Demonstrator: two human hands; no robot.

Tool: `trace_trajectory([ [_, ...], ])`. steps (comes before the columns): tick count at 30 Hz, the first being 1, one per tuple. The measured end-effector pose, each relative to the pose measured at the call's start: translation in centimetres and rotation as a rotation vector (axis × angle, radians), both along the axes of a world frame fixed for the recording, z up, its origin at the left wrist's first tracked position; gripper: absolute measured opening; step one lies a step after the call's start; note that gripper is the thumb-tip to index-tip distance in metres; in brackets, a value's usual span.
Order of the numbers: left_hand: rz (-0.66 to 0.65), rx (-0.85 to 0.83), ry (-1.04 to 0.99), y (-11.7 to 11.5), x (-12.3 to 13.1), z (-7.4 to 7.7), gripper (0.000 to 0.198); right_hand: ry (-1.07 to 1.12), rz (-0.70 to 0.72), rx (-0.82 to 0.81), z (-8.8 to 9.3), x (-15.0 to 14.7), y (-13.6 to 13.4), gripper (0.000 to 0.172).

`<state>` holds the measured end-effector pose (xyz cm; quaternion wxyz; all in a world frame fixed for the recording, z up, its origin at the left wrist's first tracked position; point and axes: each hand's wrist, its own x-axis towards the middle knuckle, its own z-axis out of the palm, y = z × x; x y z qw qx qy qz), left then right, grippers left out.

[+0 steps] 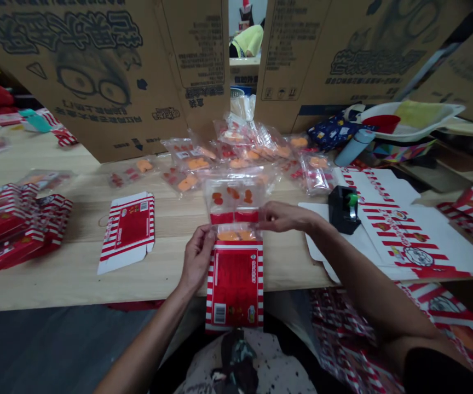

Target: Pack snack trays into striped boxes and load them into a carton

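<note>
Head view — wooden table point(171, 235), cardboard wall point(171, 126), left hand point(197, 256) holds box point(235, 290), right hand point(284, 216) packet point(235, 198)

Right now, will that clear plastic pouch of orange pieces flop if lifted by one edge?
Probably floppy: the clear plastic pouch is thin, wrinkled film pinched by the right hand. Likely light, with only a few orange pieces inside. Its glossy film may slip; its lower end sits in the red-and-white striped carton the left hand holds.
</note>
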<state>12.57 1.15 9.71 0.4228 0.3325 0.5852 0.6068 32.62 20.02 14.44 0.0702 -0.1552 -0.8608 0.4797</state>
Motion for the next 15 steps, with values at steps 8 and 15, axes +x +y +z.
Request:
trace_trajectory([
  [8, -0.045, 0.004, -0.101, 0.3, -0.3, 1.2, 0.038, 0.346, -0.23, -0.168, 5.0, -1.6, 1.5, 0.044],
  [15, 0.006, -0.02, -0.12, -0.5, -0.9, 0.6, 0.039, 0.072, 0.137, 0.075, -1.0, -1.9, -0.5, 0.021],
])
